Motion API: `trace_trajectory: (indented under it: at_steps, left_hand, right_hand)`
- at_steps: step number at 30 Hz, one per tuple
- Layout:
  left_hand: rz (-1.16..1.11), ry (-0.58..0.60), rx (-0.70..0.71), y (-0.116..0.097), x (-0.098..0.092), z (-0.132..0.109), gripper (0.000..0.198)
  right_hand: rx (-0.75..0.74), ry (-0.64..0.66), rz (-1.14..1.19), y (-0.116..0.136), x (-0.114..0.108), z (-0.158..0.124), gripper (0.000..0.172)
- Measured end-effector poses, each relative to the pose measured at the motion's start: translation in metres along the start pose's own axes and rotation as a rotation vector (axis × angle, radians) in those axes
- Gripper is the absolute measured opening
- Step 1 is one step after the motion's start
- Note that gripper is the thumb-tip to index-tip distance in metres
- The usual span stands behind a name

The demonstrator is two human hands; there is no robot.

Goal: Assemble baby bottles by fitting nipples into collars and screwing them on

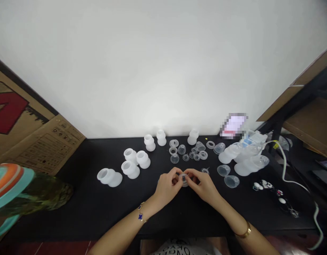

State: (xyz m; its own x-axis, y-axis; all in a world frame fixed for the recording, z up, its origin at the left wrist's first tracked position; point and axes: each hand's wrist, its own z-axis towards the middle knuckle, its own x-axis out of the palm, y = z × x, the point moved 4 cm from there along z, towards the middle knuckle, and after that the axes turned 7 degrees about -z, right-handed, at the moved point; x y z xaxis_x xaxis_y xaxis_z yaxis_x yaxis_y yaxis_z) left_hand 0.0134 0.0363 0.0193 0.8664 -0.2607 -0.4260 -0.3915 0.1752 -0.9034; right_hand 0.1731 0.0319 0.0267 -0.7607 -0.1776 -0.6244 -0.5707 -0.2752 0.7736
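Observation:
My left hand [167, 186] and my right hand [204, 185] meet above the near middle of the black table [165, 223]. Between their fingertips is a small clear round ring-shaped piece [185, 180], gripped from both sides; its finer detail is too small to make out. A small clear part with a thin stem [205, 170] lies just beyond my right hand. Farther back are several clear rings, one of them a flat ring [203, 155], and clear domed caps, such as this cap [174, 158].
Several white bottle bodies [130, 169] stand to the left and along the wall. Capped bottles [228, 153] lie at right beside a phone [234, 124], a white cable [284, 166] and a beaded strap [281, 200]. A large drink bottle [46, 193] stands near left by a cardboard box [59, 141].

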Motion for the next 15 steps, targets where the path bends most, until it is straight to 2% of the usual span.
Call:
trace_trajectory:
  at_steps: [15]
  left_hand:
    - [-0.006, 0.005, -0.009, 0.0019, 0.0012, 0.0003, 0.008]
  right_hand:
    - [0.009, -0.001, -0.003, -0.0015, 0.0022, -0.0007, 0.02]
